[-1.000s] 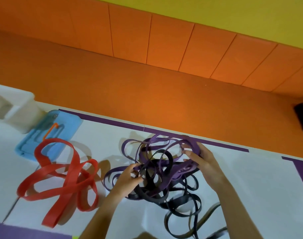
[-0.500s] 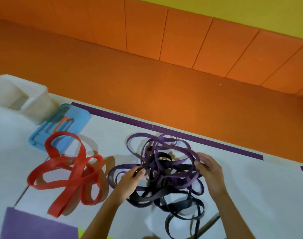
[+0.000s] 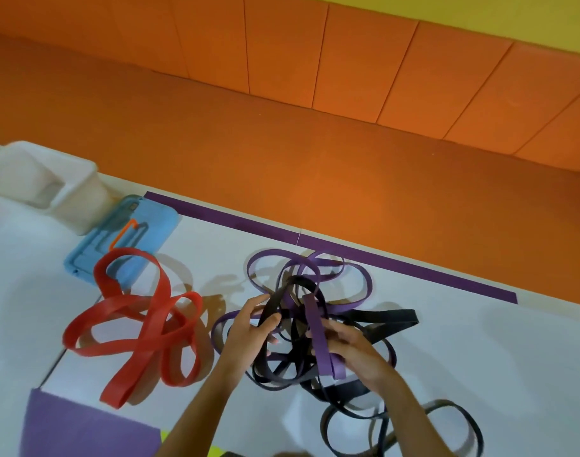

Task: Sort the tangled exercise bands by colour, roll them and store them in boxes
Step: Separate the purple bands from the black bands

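A tangle of purple bands (image 3: 357, 275) and black bands (image 3: 384, 319) lies on the white table (image 3: 479, 351) in front of me. My left hand (image 3: 249, 334) pinches a black loop at the tangle's left side. My right hand (image 3: 354, 349) grips a folded purple band (image 3: 318, 331) that stands up out of the heap. More black loops (image 3: 447, 427) trail toward the lower right. A separate pile of red bands (image 3: 143, 319) sits to the left, apart from both hands.
A white plastic box (image 3: 51, 186) stands at the far left, with a blue lid (image 3: 123, 239) lying flat beside it. A purple mat (image 3: 84, 427) covers the near left corner. Purple tape (image 3: 348, 249) marks the table's far edge; orange padded floor and wall lie beyond.
My right hand moved from the tangle's right edge to its middle and now grips a folded purple band. A wide black band has spread out to the right. My left hand stayed at the left side.
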Motion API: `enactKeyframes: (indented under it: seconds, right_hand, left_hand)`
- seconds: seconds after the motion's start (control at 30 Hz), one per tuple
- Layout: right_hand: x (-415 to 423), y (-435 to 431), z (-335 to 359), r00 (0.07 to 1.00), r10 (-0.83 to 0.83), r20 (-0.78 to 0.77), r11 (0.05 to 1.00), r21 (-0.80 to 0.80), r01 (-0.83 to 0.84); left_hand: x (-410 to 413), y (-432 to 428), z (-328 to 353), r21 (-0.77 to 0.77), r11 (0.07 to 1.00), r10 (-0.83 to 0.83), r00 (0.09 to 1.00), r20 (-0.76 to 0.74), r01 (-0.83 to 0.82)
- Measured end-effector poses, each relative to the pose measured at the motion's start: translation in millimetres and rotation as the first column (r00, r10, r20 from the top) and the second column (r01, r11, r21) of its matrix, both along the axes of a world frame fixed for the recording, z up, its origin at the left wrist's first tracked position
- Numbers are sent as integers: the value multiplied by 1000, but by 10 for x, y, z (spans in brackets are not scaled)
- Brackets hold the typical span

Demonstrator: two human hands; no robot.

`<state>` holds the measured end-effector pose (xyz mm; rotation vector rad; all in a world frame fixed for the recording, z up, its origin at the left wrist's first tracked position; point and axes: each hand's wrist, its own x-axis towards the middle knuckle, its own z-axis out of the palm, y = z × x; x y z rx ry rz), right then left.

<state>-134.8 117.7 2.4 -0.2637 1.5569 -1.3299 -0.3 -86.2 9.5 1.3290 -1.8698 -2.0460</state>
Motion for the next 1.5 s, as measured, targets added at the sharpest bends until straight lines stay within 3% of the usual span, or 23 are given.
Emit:
enactKeyframes:
  seconds: [0.17,0.23,0.37,0.43,0.5,0.57,0.73,0.8,0.9,1.03,1.13,1.37,1.5]
  right_hand:
    - [219,-296,1,968,-250,-4,968,-12,250]
    - [272,-321,-19,951,-310,-10,950,-32,309]
    - [218,-138,-16,871,-476,-125,879,-29,476]
    - [142,-7,34,838,-529,-138,849,-67,525]
    - [71,55,130,864,-484,-141,875,-98,474]
    - [53,27,234,924,-364,-113,930,-99,354]
    - [77,-16,392,960,-254,120,941,-201,274]
    - [77,4,481,955,-173,242,934,-268,237]
    - [57,5,624,952,-127,279,917,-332,220]
    - [-139,88,759,908,-388,160,867,-271,418]
    - [-347,224,758,795,-606,-2,784,-170,597]
    - [-632,356,596,728,-661,-182,749,-98,656]
    - [-706,254,632,584,-784,-212,617,-157,771]
  left_hand:
    - [-14,151,-34,122,972,-200,979,-20,201]
    - [-44,193,-94,145,976,-155,986,-60,162]
    - [-47,64,-177,-74,996,-59,998,1,59]
    - [-62,-28,-205,-52,998,-39,999,4,40]
    - [-110,-29,-191,29,998,-52,999,-10,52]
    - [-150,49,-166,16,995,-103,994,20,103]
    - [-201,190,-178,-200,974,-106,994,29,110]
    - [-251,233,-151,-233,952,-181,980,86,197]
    - [-260,383,-162,-314,909,-246,961,127,274]
    - [-162,308,-266,-446,879,-114,982,149,170]
    - [-104,131,-314,-409,912,8,992,126,44]
    - [-43,-8,-118,-316,935,137,987,-87,-158]
    - [31,-102,-10,-313,937,130,986,-107,-158]
